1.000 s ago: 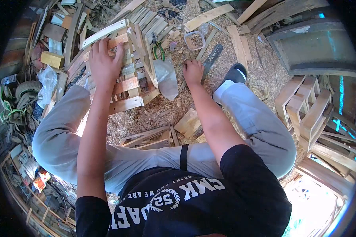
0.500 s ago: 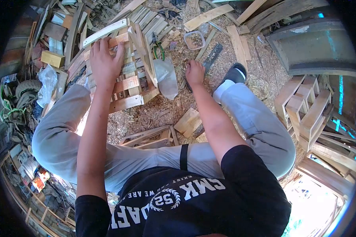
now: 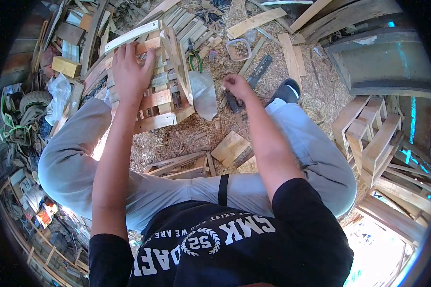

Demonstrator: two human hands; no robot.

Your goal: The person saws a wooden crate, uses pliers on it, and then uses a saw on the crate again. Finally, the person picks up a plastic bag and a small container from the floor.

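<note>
A seated person in a black shirt (image 3: pixel 201 248) and grey trousers (image 3: pixel 153 196) reaches 2 bare arms forward. Just past the lap, a board (image 3: pixel 230 149) lies on the shaving-strewn floor (image 3: pixel 172 148). Farther out to the left stands a slatted wooden crate (image 3: pixel 155 100). The left hand (image 3: pixel 133 74) rests on its top, fingers spread, thumb apart. The right hand (image 3: pixel 238 87) is off the crate, above the floor near a dark bar (image 3: pixel 259 71), fingers curled in; whether they hold something small cannot be told. Between hand and crate lies a plastic bag (image 3: pixel 203 95). Beyond are green-handled pliers (image 3: pixel 195 61) and a clear tub (image 3: pixel 238 49).
</note>
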